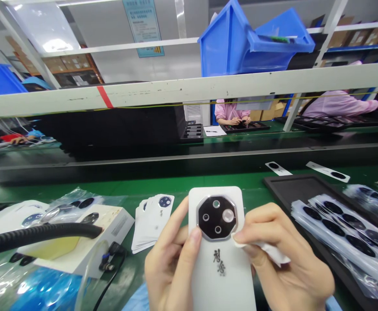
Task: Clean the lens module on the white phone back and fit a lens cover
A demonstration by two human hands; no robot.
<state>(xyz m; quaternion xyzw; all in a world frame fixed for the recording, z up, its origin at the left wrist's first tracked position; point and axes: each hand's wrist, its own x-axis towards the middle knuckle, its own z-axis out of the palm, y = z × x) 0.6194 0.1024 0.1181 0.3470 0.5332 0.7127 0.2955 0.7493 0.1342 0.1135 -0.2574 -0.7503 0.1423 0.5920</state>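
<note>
A white phone back cover with a black octagonal camera panel and dark brush-style characters is upright in front of me. Its left edge is gripped by my left hand, thumb resting on the face beside the camera panel. My right hand pinches a folded white wipe and presses it at the lower right corner of the panel. The rest of the wipe sticks out below my right fingers. The cover's bottom end runs out of view.
Printed white cards lie stacked at left, near a white box and a black corrugated hose. On the right, a black tray carries bagged camera-panel parts. Blue bins sit on the rack above; people in pink work beyond.
</note>
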